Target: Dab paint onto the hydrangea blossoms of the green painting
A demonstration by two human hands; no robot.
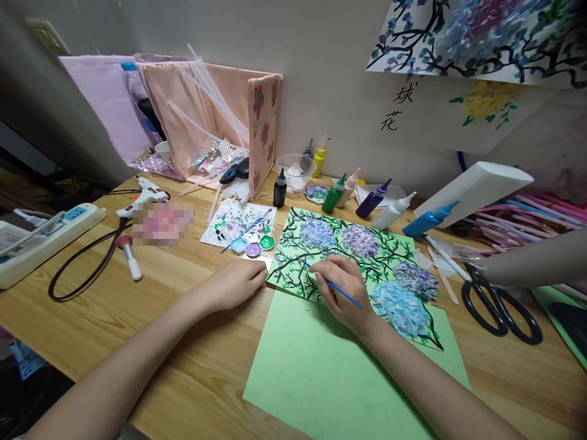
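My right hand [343, 290] is closed around a thin blue paintbrush [346, 295], its tip at the painting [293, 223]. The painting shows black branches, green leaves and blue and purple flower clusters on light green paper. My left hand [238, 283] rests on the table by the painting's lower left corner, fingers curled together; whether they grip the edge is hidden. Just beyond it are small palette wells [253, 249] of blue, purple and green paint. A second paintbrush [247, 230] lies across a paint-smeared sheet [220, 223]. Under the painting lies a plain green sheet [293, 366].
Behind the painting stand a black bottle [279, 189], a green bottle [334, 194], a purple bottle [373, 198] and a blue bottle [428, 220]. Black-handled scissors [499, 305] lie right. A glue gun [149, 194] and power strip [50, 238] are left.
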